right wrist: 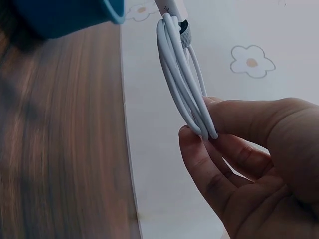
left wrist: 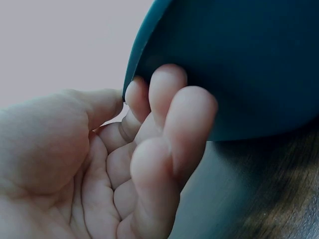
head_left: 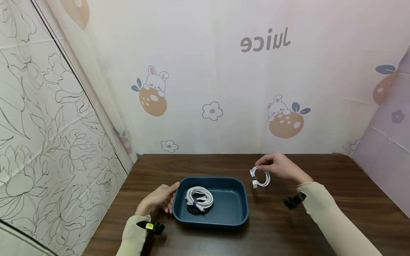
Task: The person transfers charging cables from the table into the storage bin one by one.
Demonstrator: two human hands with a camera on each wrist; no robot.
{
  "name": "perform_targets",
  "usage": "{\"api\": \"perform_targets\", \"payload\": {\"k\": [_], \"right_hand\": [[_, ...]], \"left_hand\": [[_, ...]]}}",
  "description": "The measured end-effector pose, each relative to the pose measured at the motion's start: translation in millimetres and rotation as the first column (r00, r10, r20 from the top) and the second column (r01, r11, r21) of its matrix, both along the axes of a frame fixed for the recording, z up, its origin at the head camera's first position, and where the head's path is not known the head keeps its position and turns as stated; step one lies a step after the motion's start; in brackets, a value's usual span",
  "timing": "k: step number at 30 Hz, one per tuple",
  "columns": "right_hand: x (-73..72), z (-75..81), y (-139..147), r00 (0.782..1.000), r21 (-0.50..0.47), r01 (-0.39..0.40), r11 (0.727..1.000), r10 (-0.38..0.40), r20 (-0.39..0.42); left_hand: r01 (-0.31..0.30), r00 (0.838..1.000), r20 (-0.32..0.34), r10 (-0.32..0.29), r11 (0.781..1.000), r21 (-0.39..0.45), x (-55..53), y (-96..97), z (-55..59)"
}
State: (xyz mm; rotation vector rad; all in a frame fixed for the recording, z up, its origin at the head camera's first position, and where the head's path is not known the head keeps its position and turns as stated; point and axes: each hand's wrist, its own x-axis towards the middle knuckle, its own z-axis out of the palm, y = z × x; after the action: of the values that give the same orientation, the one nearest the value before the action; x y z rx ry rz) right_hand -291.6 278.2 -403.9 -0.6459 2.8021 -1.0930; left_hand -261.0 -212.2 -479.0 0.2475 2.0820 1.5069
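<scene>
A coiled white USB cable (head_left: 267,179) hangs from my right hand (head_left: 279,166), pinched between thumb and fingertips at the top of its loop. In the right wrist view a grey strap (right wrist: 185,38) binds the cable's turns near the USB plug. My left hand (head_left: 159,199) holds the left side of a dark blue bin (head_left: 228,205), thumb at the rim and fingers against the outer wall. Inside the bin's left half, a coiled white cable (head_left: 189,194) with a purple tie lies on top of a black cable (head_left: 194,210).
The bin stands on a dark brown wooden table (head_left: 288,227). Behind the table rises a pale curtain (head_left: 192,135) with rabbit and flower prints. A flower-line panel (head_left: 57,149) borders the left side, and a lilac-tinted curtain (head_left: 390,149) the right.
</scene>
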Motion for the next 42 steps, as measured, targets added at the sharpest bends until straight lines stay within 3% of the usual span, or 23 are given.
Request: {"api": "perform_targets", "payload": {"k": [9,21,29,42], "right_hand": [[-5.3,-0.2,-15.2,1.000,-0.032,-0.007,0.999,0.007,0.000],[-8.3,0.4,-35.3,1.000,-0.098,-0.020,0.995,0.020,-0.003],[-10.9,6.1,-56.0,0.999,-0.127,-0.046,0.991,0.049,0.022],[-12.5,6.8,-78.8,0.993,-0.157,-0.117,0.981,0.115,-0.021]], "left_hand": [[-0.012,1.000,0.025,0.012,1.000,0.002,-0.9,-0.5,-0.2],[-0.007,1.000,0.004,0.007,1.000,0.002,-0.4,-0.5,1.8],[-0.012,1.000,0.010,0.012,1.000,0.003,0.7,0.0,1.8],[-0.038,0.999,0.037,0.038,0.999,-0.007,-0.4,1.3,0.7]]}}
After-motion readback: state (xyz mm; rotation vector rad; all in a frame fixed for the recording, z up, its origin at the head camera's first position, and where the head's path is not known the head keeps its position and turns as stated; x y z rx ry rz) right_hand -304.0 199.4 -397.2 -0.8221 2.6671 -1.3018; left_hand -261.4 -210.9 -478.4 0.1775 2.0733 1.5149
